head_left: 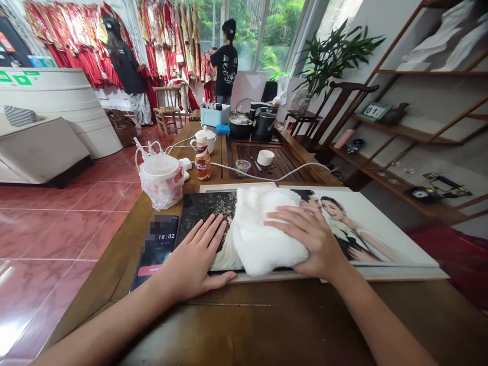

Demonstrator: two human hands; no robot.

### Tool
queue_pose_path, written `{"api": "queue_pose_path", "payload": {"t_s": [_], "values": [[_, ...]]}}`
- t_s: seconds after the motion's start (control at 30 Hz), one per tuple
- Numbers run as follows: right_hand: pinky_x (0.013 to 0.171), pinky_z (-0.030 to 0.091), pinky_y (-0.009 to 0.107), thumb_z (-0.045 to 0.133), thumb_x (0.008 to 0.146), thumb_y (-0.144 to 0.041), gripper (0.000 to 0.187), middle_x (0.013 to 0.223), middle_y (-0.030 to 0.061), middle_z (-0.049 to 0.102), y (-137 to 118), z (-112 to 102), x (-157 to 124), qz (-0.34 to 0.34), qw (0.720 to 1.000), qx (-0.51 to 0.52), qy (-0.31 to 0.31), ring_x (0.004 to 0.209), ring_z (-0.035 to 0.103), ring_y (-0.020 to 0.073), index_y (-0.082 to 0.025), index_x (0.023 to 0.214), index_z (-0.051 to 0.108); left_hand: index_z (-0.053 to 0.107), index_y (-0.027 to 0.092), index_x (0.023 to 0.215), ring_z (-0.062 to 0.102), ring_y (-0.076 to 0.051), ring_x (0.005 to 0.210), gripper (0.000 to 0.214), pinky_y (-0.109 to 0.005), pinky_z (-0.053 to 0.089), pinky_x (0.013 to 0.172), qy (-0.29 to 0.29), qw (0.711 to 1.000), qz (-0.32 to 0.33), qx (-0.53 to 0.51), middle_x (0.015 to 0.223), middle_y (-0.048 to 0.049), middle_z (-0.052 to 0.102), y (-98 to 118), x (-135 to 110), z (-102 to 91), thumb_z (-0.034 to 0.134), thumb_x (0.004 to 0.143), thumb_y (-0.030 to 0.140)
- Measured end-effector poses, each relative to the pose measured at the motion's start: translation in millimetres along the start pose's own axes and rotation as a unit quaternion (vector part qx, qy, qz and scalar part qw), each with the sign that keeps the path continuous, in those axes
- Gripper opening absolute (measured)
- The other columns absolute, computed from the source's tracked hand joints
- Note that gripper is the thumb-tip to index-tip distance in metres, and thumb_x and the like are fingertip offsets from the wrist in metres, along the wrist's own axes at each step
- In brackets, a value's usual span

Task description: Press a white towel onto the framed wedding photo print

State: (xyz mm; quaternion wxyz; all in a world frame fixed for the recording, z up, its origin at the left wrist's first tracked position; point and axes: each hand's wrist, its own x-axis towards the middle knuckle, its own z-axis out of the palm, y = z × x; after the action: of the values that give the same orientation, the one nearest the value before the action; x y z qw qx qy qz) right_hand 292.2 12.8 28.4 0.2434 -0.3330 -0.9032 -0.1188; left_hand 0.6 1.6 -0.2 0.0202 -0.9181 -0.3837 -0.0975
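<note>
my right fingers (293,218) clutch the white cloth (259,244); left fingers (206,236) splay flat beside it, toward the tabletop's (213,330) left edge.

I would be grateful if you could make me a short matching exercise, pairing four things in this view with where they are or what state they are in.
Things
1. Left hand
2. Right hand
3. Phone
4. Small white cup

Places and states
A. Screen lit, showing 18:02
B. Resting on the white cloth
C. Standing on the dark slatted tray
D. Spread over the dark picture panel, fingers extended

Right pairs
1-D, 2-B, 3-A, 4-C
</note>
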Motion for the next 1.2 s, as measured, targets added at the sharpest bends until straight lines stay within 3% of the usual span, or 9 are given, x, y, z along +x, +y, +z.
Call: {"api": "queue_pose_path", "payload": {"t_s": [0.07, 0.27, 0.47, 0.63, 0.83, 1.03, 1.2], "values": [[0.095, 0.031, 0.050, 0.061, 0.070, -0.026, 0.053, 0.124, 0.0108, 0.065, 1, 0, 0, 0.008, 1.000, -0.006, 0.000, 0.118, 0.054, 0.0336, -0.020, 0.122, 0.055, 0.021, 0.005, 0.152, 0.017, -0.030, 0.147, 0.091, -0.045, 0.019, 0.119, 0.004, 1.000, 0.002, 0.001, 0.158, -0.0179, 0.022, 0, 0, 0.8, 0.032, 0.091, 0.072], [0.096, 0.030, 0.050, 0.060, 0.071, -0.038, 0.059, 0.125, 0.0086, 0.065, -2, -1, 0, -0.052, 0.998, 0.032, -0.025, 0.118, 0.056, 0.0331, -0.023, 0.128, 0.053, 0.024, 0.006, 0.151, 0.019, -0.032, 0.146, 0.089, -0.045, 0.021, 0.118, -0.001, 1.000, 0.003, 0.000, 0.157, -0.0179, 0.023, 0, 0, -0.3, 0.035, 0.091, 0.070], [0.096, 0.031, 0.051, 0.061, 0.066, -0.028, 0.059, 0.126, 0.0097, 0.064, 3, -2, -2, 0.011, 1.000, -0.004, -0.009, 0.119, 0.054, 0.0355, -0.021, 0.125, 0.055, 0.016, 0.008, 0.154, 0.018, -0.030, 0.146, 0.091, -0.045, 0.019, 0.118, 0.019, 1.000, 0.006, 0.003, 0.157, -0.0169, 0.024, -1, 0, 2.4, 0.035, 0.091, 0.071], [0.096, 0.029, 0.051, 0.058, 0.069, -0.037, 0.061, 0.123, 0.0083, 0.065, -4, -2, 2, -0.048, 0.998, 0.040, -0.029, 0.117, 0.055, 0.0333, -0.022, 0.128, 0.052, 0.023, 0.008, 0.152, 0.019, -0.032, 0.146, 0.089, -0.045, 0.021, 0.118, 0.011, 1.000, 0.006, -0.001, 0.157, -0.0168, 0.024, -1, 0, 0.8, 0.035, 0.090, 0.071], [0.097, 0.030, 0.051, 0.060, 0.067, -0.029, 0.059, 0.128, 0.0107, 0.062, 2, -2, -2, 0.034, 0.999, -0.007, -0.020, 0.119, 0.054, 0.0349, -0.021, 0.126, 0.055, 0.019, 0.007, 0.153, 0.017, -0.030, 0.147, 0.091, -0.044, 0.019, 0.119, 0.015, 1.000, 0.006, 0.005, 0.157, -0.0168, 0.024, 0, -1, 2.3, 0.034, 0.091, 0.071], [0.098, 0.029, 0.050, 0.058, 0.070, -0.037, 0.061, 0.124, 0.0088, 0.064, -6, -1, 0, -0.039, 0.998, 0.038, -0.029, 0.117, 0.055, 0.0337, -0.022, 0.129, 0.052, 0.023, 0.008, 0.152, 0.020, -0.031, 0.146, 0.089, -0.045, 0.022, 0.118, 0.012, 1.000, 0.008, 0.002, 0.156, -0.0170, 0.026, 0, 0, 0.9, 0.034, 0.091, 0.071], [0.098, 0.029, 0.051, 0.060, 0.068, -0.032, 0.060, 0.127, 0.0119, 0.062, 0, -2, -1, 0.016, 1.000, -0.019, -0.019, 0.117, 0.055, 0.0338, -0.020, 0.127, 0.053, 0.022, 0.006, 0.152, 0.018, -0.030, 0.146, 0.091, -0.045, 0.020, 0.118, 0.005, 1.000, 0.002, 0.001, 0.157, -0.0174, 0.024, 0, 0, 0.3, 0.033, 0.091, 0.072]]}}
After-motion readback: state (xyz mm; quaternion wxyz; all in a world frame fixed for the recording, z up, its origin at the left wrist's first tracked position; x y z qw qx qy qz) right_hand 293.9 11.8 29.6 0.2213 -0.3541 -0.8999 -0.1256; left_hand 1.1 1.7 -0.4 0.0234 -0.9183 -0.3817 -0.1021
